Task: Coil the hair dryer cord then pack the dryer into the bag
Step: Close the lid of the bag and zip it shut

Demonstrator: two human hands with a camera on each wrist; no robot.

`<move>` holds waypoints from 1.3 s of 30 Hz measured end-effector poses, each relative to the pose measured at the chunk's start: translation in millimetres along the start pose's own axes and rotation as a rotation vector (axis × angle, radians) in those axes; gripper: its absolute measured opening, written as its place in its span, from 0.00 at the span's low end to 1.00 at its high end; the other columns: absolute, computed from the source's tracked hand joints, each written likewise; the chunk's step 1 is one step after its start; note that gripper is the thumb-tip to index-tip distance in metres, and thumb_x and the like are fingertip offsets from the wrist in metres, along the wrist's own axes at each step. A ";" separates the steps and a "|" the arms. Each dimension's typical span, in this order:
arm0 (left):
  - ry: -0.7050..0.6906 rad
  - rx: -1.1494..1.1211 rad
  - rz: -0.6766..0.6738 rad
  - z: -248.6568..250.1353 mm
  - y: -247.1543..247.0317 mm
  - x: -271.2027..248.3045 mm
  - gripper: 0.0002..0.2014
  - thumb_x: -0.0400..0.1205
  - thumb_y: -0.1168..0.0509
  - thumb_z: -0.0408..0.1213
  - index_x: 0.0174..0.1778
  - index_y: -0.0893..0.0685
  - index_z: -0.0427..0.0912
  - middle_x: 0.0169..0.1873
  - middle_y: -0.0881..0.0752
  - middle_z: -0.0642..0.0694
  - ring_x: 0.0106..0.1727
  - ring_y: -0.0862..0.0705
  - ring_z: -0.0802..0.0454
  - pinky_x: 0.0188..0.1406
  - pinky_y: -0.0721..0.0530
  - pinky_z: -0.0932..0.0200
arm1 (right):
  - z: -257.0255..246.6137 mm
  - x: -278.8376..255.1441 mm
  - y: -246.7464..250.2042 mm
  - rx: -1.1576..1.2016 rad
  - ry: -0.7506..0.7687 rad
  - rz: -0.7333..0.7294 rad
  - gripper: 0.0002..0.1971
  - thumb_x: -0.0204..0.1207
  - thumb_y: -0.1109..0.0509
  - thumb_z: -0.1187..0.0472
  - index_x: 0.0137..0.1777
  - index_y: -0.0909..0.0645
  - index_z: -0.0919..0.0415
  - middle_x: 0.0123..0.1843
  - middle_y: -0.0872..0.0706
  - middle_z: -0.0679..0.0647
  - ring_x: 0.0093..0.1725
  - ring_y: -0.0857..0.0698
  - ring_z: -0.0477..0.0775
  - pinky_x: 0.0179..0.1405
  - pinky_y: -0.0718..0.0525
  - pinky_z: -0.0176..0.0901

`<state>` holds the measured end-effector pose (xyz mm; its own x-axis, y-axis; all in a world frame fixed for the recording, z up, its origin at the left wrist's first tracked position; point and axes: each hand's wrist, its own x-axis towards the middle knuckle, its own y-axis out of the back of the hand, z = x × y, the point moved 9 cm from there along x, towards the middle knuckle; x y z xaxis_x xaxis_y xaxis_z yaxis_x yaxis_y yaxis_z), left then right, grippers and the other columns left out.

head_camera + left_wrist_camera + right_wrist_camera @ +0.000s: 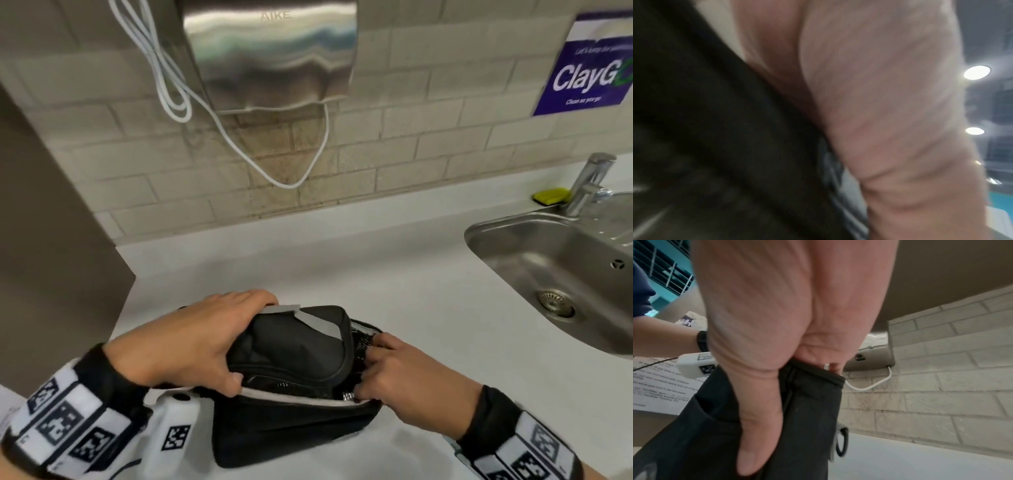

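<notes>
A black zip bag [291, 346] lies on the white counter [342, 267] in front of me, its zip open along the near and right sides. My left hand [191, 339] grips the bag's top flap, fingers over the far edge and thumb at the near opening. My right hand [400, 370] has its fingers curled over the zip edge at the bag's right end, near a metal zip pull [348, 396]. In the right wrist view the right hand [787, 321] holds the black fabric [809, 410]. The left wrist view is blurred. Neither the hair dryer nor its cord shows plainly.
A steel sink [534, 246] with a tap [589, 181] and a yellow sponge [551, 195] is at the right. A wall hand dryer [270, 51] with a hanging white cable [274, 171] is above. A grey panel [51, 222] stands at the left.
</notes>
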<state>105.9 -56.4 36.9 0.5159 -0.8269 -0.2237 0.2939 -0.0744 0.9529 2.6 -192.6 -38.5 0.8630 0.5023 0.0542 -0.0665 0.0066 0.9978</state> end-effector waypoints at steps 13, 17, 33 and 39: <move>0.015 -0.195 -0.053 -17.3 9.5 -0.7 0.36 0.62 0.22 0.40 0.61 0.31 0.67 0.45 0.17 0.64 0.42 0.16 0.62 0.38 0.16 0.64 | -6.5 -7.8 2.7 0.021 0.140 0.145 0.10 0.76 0.34 0.68 0.38 0.25 0.52 0.32 0.18 0.47 0.45 0.22 0.56 0.64 0.28 0.43; -0.054 -0.008 -0.101 7.4 -2.6 1.8 0.32 0.65 0.26 0.49 0.62 0.34 0.69 0.50 0.20 0.63 0.51 0.21 0.64 0.48 0.18 0.60 | 3.3 -8.6 6.7 0.070 0.086 0.240 0.07 0.71 0.23 0.54 0.42 0.18 0.52 0.39 0.14 0.45 0.49 0.20 0.55 0.63 0.26 0.45; -0.161 0.194 -0.242 39.9 -2.6 -7.3 0.43 0.74 0.43 0.76 0.74 0.69 0.83 0.85 0.60 0.66 0.85 0.57 0.66 0.85 0.52 0.60 | 87.8 -32.9 -0.2 1.046 -0.483 0.531 0.11 0.83 0.39 0.52 0.56 0.16 0.50 0.53 0.12 0.44 0.53 0.14 0.50 0.52 0.16 0.48; -0.128 0.234 -0.276 45.8 22.8 6.0 0.35 0.78 0.46 0.71 0.79 0.56 0.79 0.82 0.49 0.74 0.82 0.45 0.71 0.74 0.47 0.74 | 81.9 11.7 -24.1 1.238 -0.407 0.210 0.16 0.81 0.35 0.49 0.67 0.20 0.48 0.58 0.11 0.52 0.51 0.13 0.64 0.51 0.14 0.69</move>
<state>78.8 -88.7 66.7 0.3337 -0.8199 -0.4653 0.2084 -0.4172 0.8846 55.2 -257.7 -58.7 0.9949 0.1011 0.0018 0.0947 -0.9383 0.3327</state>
